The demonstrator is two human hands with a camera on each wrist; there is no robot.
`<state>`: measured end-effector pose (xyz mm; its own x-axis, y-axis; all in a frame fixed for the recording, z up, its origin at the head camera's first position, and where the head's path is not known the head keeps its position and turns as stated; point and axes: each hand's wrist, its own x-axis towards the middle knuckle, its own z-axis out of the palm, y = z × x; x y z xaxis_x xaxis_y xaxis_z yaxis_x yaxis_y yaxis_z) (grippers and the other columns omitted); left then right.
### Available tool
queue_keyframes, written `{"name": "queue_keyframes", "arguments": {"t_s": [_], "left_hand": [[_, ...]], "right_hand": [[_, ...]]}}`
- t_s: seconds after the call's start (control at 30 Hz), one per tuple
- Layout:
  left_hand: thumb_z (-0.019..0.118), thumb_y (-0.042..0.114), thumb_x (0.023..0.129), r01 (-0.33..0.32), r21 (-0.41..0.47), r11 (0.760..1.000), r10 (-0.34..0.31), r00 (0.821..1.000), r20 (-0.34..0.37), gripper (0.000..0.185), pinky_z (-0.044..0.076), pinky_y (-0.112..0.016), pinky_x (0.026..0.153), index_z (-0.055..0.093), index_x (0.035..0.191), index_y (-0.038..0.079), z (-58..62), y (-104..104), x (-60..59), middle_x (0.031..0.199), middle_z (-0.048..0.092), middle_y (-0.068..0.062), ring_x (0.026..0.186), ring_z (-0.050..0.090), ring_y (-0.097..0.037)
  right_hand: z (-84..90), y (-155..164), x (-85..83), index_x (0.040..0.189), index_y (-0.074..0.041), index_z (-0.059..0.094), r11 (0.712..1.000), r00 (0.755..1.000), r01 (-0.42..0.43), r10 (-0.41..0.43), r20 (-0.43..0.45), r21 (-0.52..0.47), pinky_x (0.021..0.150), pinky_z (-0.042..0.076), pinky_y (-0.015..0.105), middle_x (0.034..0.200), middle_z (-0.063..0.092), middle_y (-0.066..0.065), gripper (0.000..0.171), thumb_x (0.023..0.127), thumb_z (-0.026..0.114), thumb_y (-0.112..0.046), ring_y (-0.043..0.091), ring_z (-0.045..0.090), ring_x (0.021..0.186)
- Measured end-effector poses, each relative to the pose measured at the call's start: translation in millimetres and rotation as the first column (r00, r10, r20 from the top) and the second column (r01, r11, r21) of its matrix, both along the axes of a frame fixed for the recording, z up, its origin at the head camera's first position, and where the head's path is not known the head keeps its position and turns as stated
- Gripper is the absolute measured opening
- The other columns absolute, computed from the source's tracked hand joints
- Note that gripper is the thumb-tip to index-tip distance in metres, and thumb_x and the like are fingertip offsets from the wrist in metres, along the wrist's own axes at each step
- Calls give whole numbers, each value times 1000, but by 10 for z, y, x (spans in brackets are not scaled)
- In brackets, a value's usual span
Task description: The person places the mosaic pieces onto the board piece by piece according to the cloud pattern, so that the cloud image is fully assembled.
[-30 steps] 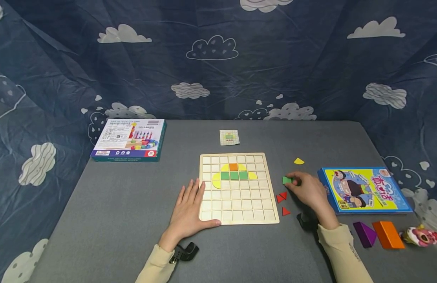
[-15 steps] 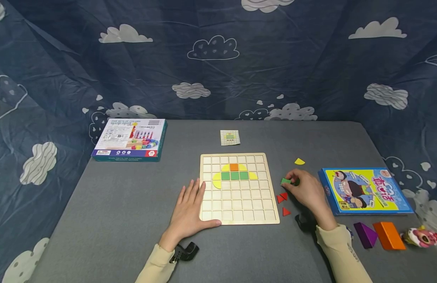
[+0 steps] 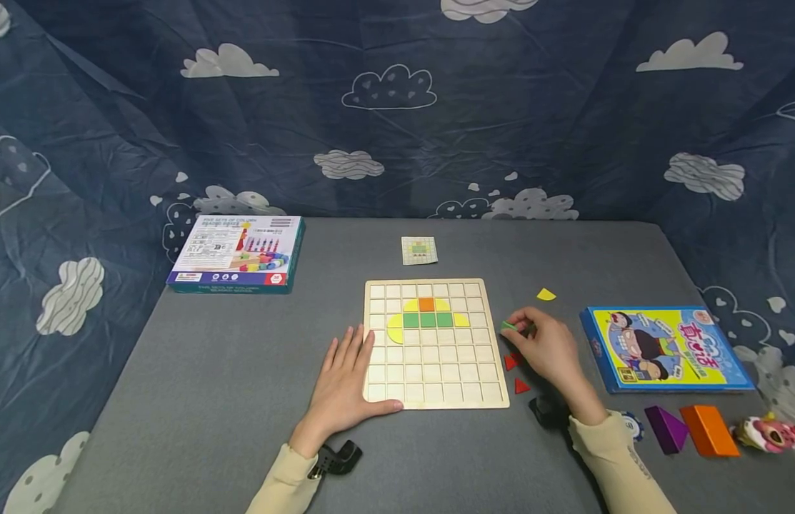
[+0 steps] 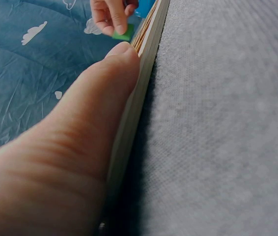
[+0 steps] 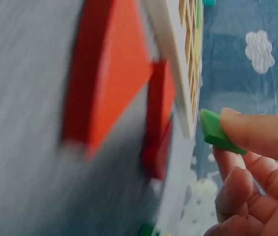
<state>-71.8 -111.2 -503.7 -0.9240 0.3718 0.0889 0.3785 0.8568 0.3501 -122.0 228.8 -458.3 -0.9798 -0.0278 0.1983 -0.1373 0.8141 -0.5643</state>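
A wooden grid board [image 3: 436,373] lies on the table. In it sit an orange square [image 3: 426,304], a row of green squares [image 3: 428,320] and several yellow curved pieces [image 3: 395,329]. My left hand [image 3: 346,385] rests with straight fingers on the board's near left corner; its thumb [image 4: 104,88] lies along the front edge. Just off the board's right side, my right hand [image 3: 546,346] pinches a green square tile [image 5: 217,130] between thumb and fingers, raised and tilted. Red triangles [image 3: 521,386] lie below that hand, partly hidden by it.
A yellow piece [image 3: 546,294] lies behind the right hand. A pattern card [image 3: 419,250] is beyond the board. Boxes stand at left [image 3: 233,253] and right [image 3: 670,350]. Purple [image 3: 667,430] and orange blocks [image 3: 709,430] and a figurine [image 3: 768,432] are at front right.
My right hand has moved left toward the board with the green tile, which has tilted from flat to nearly edge-on. The left hand has stayed in place.
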Motion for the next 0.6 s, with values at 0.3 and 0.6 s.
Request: {"name": "queue_keyframes", "arguments": {"t_s": [0.3,0.6], "left_hand": [[53,82,70,-3,3,1000,3,1000,3,118,-2,-42,113,14,152,6,14,9,-9,157,9,-13,143,0,-25],[49,84,70,-5,-12,1000,5,1000,16,119,-2,-42,113,13,152,7,13,2,6,157,7,-12,143,-1,-24]], "right_hand": [[125,-330,-57,86,-9,72,988,991,-135,134,-18,-71,42,32,28,69,56,-2,14,79,79,-18,14,41,48],[128,-687,-116,81,-14,69,967,974,-218,225,34,-133,44,32,28,68,60,-8,15,75,82,-19,11,43,48]]}}
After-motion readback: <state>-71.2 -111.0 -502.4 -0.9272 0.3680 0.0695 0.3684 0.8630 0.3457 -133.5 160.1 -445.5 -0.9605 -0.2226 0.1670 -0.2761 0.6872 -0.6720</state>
